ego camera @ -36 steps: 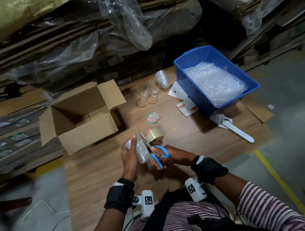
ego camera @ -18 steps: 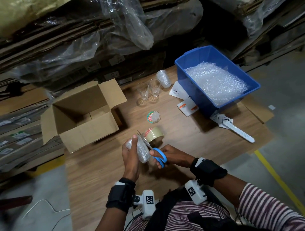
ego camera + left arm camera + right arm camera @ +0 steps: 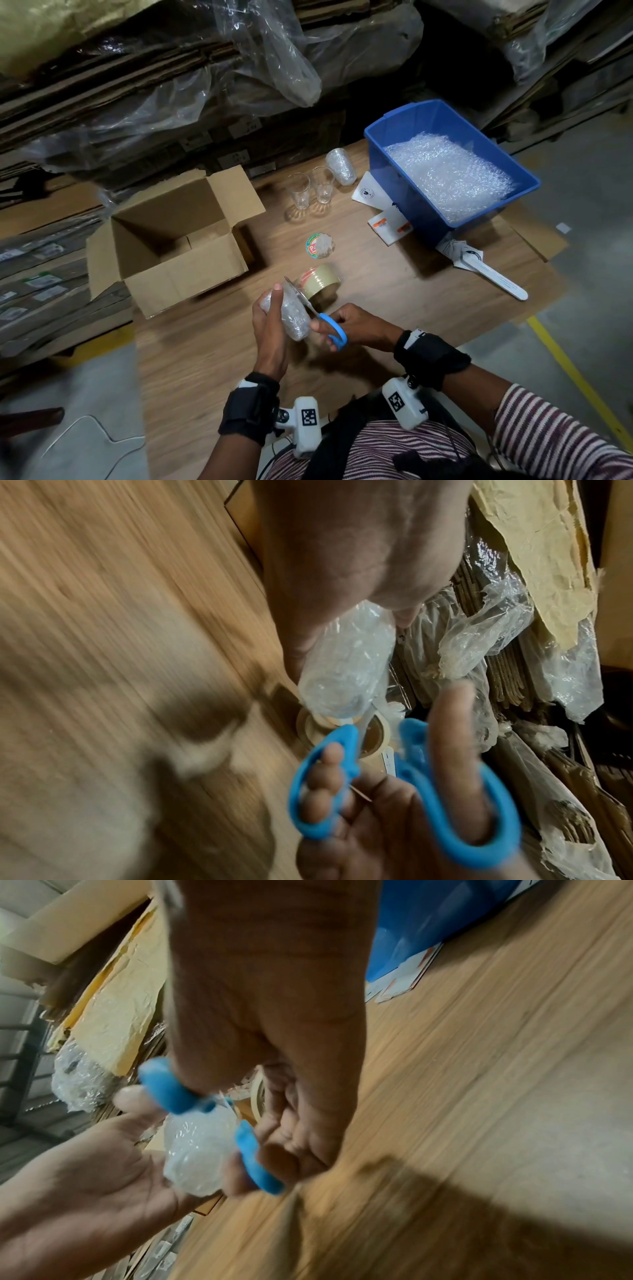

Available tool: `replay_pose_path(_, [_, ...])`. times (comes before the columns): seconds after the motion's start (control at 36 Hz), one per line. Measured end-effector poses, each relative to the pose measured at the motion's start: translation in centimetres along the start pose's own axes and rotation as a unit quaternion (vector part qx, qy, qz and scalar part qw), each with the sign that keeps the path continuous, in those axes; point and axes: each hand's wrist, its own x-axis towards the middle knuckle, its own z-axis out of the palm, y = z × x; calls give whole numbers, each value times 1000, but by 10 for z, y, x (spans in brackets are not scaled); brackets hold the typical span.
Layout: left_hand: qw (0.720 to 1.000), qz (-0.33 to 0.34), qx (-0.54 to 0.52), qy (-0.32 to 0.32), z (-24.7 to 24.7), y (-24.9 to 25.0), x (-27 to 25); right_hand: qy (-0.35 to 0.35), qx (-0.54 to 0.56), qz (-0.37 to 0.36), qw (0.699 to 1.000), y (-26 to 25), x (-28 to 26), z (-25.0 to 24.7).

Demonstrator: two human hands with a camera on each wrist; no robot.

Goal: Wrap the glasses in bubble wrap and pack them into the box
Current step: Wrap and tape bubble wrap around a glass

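My left hand (image 3: 270, 318) grips a glass wrapped in bubble wrap (image 3: 294, 317) (image 3: 346, 674) (image 3: 197, 1153) above the wooden table (image 3: 376, 294). My right hand (image 3: 356, 327) holds blue-handled scissors (image 3: 330, 327) (image 3: 404, 785) (image 3: 209, 1115), blades against the wrap beside the brown tape roll (image 3: 320, 281). Two bare glasses (image 3: 311, 190) stand upright at the back of the table; another wrapped glass (image 3: 340, 168) lies beside them. The open cardboard box (image 3: 171, 240) sits to the left; nothing shows inside it.
A blue bin (image 3: 455, 168) of bubble wrap (image 3: 448, 174) stands at the back right, with paper cards (image 3: 387, 219) and a white tool (image 3: 493, 277) near it. A small round lid (image 3: 320, 245) lies mid-table. Stacked cardboard and plastic sheeting (image 3: 205, 68) rise behind the table.
The scissor handles have closed together in my right hand. Both hands and the wrapped glass stay in about the same place.
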Motion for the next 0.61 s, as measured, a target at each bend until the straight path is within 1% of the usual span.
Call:
replay_pose_path(0.08, [999, -10, -32, 27, -3, 2, 0, -42, -43, 36, 998, -2, 0, 1])
replay_pose_path(0.14, [997, -42, -46, 51, -12, -3, 6, -50, -48, 58, 996, -2, 1, 1])
replay_pose_path(0.19, [994, -77, -69, 30, -25, -17, 17, -58, -21, 64, 996, -1, 1, 1])
replay_pose_path(0.25, [995, -74, -69, 18, -29, -6, 11, -69, -14, 47, 996, -2, 0, -1])
replay_pose_path(0.31, [996, -58, -64, 22, -26, 8, 0, -81, -38, 19, 996, -2, 0, -3])
replay_pose_path(0.33, [996, -53, -69, 18, -26, 9, 0, -88, -57, 16, 994, -2, 1, -4])
replay_pose_path(0.39, [996, -53, -69, 14, -28, 6, 0, -93, -102, 35, 990, -4, 1, -6])
replay_pose_path(0.44, [995, -58, -73, 32, -29, 6, -1, -107, -125, 44, 985, -4, 0, -9])
replay_pose_path(0.5, [994, -67, -72, 41, -30, 7, 0, -118, -105, 24, 987, -5, -5, -14])
replay_pose_path(0.56, [995, -68, -67, 36, -32, 8, -1, -110, -61, -8, 992, -7, -11, -23])
replay_pose_path(0.58, [995, -70, -67, 34, -34, 7, 0, -90, -39, -27, 995, -10, -15, -27])
replay_pose_path(0.61, [995, -71, -70, 27, -35, 7, 0, -57, -21, -48, 997, -11, -17, -31])
